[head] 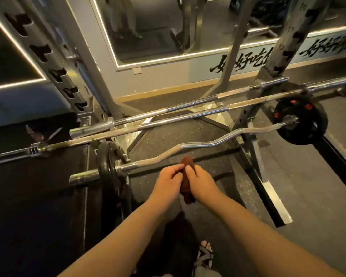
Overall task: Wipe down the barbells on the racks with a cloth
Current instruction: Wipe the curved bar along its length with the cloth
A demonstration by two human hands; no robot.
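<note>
1. A brown-red cloth (188,196) is held between both hands, just in front of the bent curl bar (208,142). Whether the cloth touches the bar cannot be told.
2. The cloth is gripped by the left hand (168,177). Its fingertips are curled in, and the top of the cloth is pinched by them.
3. The cloth is also wrapped by the right hand (201,181), with the fingers (196,168) pressed close together.
4. The step looks like getting the cloth bunched up and ready. It is best folded into a thick pad, so a clean side can be laid on the metal.
5. The cloth should then be wrapped round the bar and slid along it, bends and all, up to each weight plate (108,164).
6. Two straight barbells (188,102) are seen on the rack (54,62) behind, well apart from the hands.
</note>
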